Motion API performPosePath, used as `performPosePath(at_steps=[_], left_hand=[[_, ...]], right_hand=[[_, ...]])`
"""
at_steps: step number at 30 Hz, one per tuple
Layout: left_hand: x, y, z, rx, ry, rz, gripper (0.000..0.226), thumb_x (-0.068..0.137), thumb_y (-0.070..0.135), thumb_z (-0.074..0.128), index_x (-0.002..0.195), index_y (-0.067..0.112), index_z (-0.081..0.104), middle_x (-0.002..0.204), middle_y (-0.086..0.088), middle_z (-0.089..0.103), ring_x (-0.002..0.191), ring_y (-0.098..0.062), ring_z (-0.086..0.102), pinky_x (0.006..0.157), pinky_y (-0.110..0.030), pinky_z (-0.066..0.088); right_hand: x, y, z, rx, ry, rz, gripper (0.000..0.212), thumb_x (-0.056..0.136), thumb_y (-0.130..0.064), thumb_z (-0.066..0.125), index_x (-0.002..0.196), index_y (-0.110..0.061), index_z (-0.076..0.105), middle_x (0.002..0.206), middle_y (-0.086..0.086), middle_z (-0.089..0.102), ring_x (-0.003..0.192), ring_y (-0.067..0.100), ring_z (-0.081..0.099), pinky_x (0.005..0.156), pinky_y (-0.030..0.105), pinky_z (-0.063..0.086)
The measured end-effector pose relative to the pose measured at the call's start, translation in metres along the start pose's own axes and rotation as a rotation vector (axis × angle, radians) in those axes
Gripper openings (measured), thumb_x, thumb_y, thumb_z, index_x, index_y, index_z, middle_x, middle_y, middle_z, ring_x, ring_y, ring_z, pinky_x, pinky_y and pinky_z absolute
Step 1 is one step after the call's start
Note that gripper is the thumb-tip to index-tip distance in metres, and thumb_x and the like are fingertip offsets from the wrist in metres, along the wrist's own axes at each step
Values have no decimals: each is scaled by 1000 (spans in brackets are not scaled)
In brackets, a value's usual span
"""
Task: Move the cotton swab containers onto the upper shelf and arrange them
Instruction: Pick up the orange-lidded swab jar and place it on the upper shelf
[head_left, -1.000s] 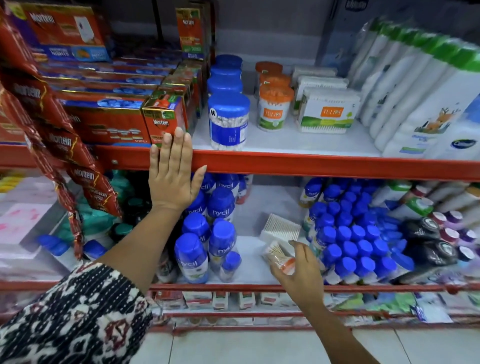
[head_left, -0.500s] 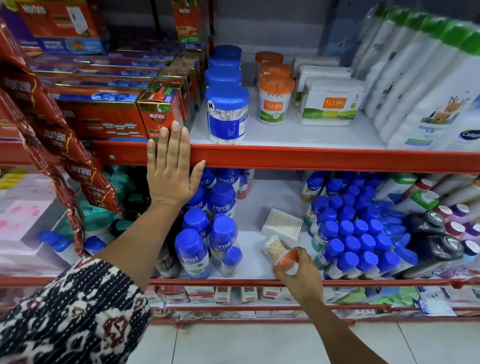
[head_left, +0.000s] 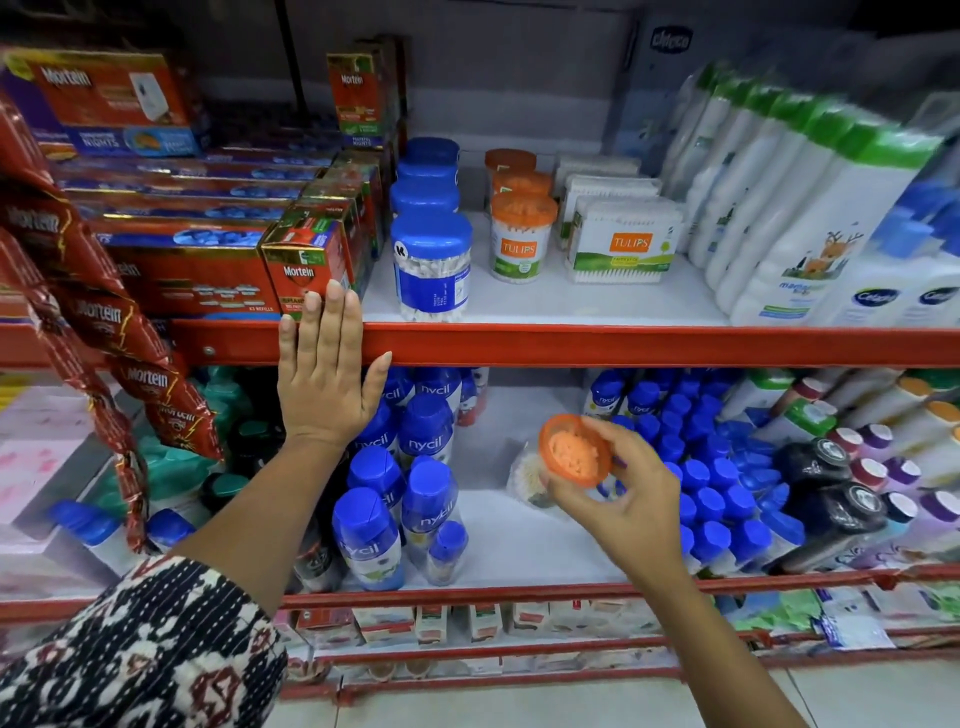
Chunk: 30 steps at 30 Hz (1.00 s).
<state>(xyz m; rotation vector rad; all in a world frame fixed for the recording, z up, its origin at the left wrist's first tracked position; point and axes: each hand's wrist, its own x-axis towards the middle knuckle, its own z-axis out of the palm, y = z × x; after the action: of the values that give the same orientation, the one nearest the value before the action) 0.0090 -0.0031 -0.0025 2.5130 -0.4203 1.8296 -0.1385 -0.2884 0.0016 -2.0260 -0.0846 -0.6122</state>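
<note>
Red metal shelving stocked with toiletries fills the view, and the red front rail of the upper shelf (head_left: 623, 345) is taken as the landmark for all positions. Just behind the rail, on the white upper shelf board, a file of blue-lidded swab jars (head_left: 431, 265) is set front to back. To the right of that file, a file of orange-lidded swab tubs (head_left: 522, 236) marked TULIPS is placed, and further right a file of rectangular swab boxes (head_left: 621, 241) with the same mark. White bottles with green caps (head_left: 789, 197) are lined up at the right end of the rail. Red Mortein cartons (head_left: 304, 265) are stacked behind its left part.

The left hand (head_left: 324, 374) is laid flat against the rail face, fingers (head_left: 337, 312) extended and together, thumb spread below the rail; nothing is gripped.

The right hand (head_left: 626, 491) is held below the rail, in front of the lower shelf opening. An orange-lidded swab container (head_left: 574, 452) is grasped in it, tilted so that the lid faces the camera. The fingers (head_left: 618, 441) are curled around the far side of the lid and the thumb is pressed against the near side of the body. The container is clear of both shelf boards.

Below the rail, blue-capped Nycil bottles (head_left: 426, 431) are stood at the left of the lower shelf (head_left: 519, 540) and smaller blue-capped bottles (head_left: 711, 467) are massed at the right. A patterned sleeve (head_left: 135, 654) covers the left forearm.
</note>
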Motion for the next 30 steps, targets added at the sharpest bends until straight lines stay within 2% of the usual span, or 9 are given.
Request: performPosePath(at_steps=[3,10,14,19,23,27,30], left_hand=[[0,0,0,-5,2,1,65,104,43,25,155,9,2,163,0,-10,150,-17,-6,123,-38,-2],[0,1,-1,-2,8,3,64,104,43,25,155,8,5,163,-2,-6,150,-19,-3,123,-39,0],[0,1,-1,6,5,2,64,104,43,24,155,9,5,163,-3,-4,150,-20,-2,123,-39,0],[2,1,-2,2,-3,-2,64,104,44,22,155,10,5,163,-3,-4,150,-19,-1,123,-39,1],[0,2,-2,-5,-8,-5,64,104,45,21,155,10,4,163,-3,-4,150,-19,-1,123,-39,1],[1,2,-2,-1,-4,-3,63,104,45,20,155,11,4,163,-3,-3,150,-19,-1,123,-39,0],[1,1,-2,10,-9,-4,63,104,45,18,155,11,3,163,-3,-4,150,-19,-1,123,-38,0]], right_hand=[[21,-28,-15,57,62,-76,62,63,-43,77,118,-19,64,115,-9,64,108,0,58,84,14,50],[51,-68,-28,131,129,-181,56,64,-38,77,116,-18,67,112,-11,66,106,7,62,83,28,55],[57,-77,-27,124,119,-219,54,63,-38,76,114,-24,65,110,-16,65,105,1,60,83,16,51],[78,-89,-27,78,144,-231,56,62,-41,78,113,-23,68,108,-12,67,103,1,61,85,24,54],[113,-107,-24,35,157,-236,59,60,-41,77,114,-20,69,108,-7,68,101,1,62,85,16,51],[151,-117,-14,-50,120,-211,57,61,-36,78,114,-20,68,106,-5,69,99,9,63,86,23,51],[170,-113,-3,-135,54,-163,63,59,-41,78,117,-19,67,108,-1,70,98,13,64,87,30,54]])
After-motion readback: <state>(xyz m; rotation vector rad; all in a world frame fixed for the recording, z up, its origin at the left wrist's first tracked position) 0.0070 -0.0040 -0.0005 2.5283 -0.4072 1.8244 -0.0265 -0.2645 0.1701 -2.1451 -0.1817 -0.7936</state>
